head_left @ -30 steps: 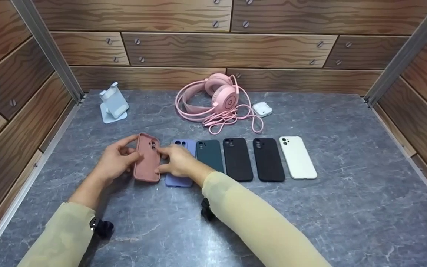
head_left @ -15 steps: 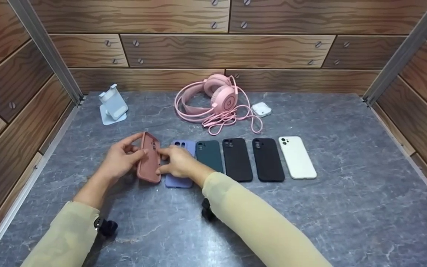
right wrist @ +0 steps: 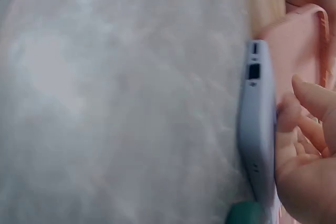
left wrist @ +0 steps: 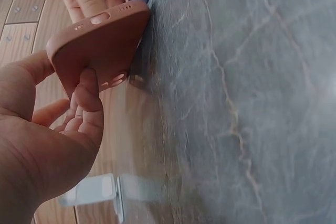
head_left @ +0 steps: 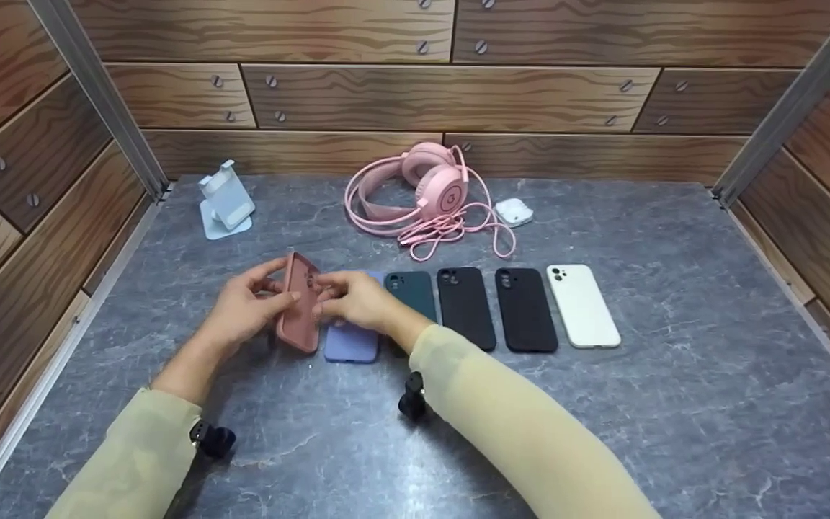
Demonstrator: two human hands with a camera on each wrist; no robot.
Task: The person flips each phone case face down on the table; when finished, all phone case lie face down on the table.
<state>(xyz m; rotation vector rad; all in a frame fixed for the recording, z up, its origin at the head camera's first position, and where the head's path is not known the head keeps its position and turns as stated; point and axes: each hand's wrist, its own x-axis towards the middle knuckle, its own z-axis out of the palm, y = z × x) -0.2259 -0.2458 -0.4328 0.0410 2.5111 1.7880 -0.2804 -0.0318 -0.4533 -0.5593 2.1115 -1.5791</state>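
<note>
A pinkish-brown phone case (head_left: 302, 321) stands tilted on its edge, its hollow side turned toward my right hand. My left hand (head_left: 246, 310) grips its left edge, thumb inside and fingers behind. In the left wrist view the case's port end (left wrist: 100, 18) faces the camera. Close to the case's right edge, my right hand (head_left: 361, 299) has its thumb and fingers bent loosely with nothing pinched between them. Beneath that hand a purple phone case (head_left: 351, 344) lies on the table, partly hidden; its port edge (right wrist: 255, 93) shows in the right wrist view.
Rightward in the row lie a dark green case (head_left: 411, 288), two black cases (head_left: 467, 310) and a white one (head_left: 582, 306). Behind them are pink headphones (head_left: 444, 191) with a coiled cable and a small white item (head_left: 514, 212). A light-blue phone stand (head_left: 228, 202) is at back left.
My left hand has shifted right and tipped the pinkish-brown case more upright. The right hand has drawn slightly up and right, its fingertips coming away from the case's edge.
</note>
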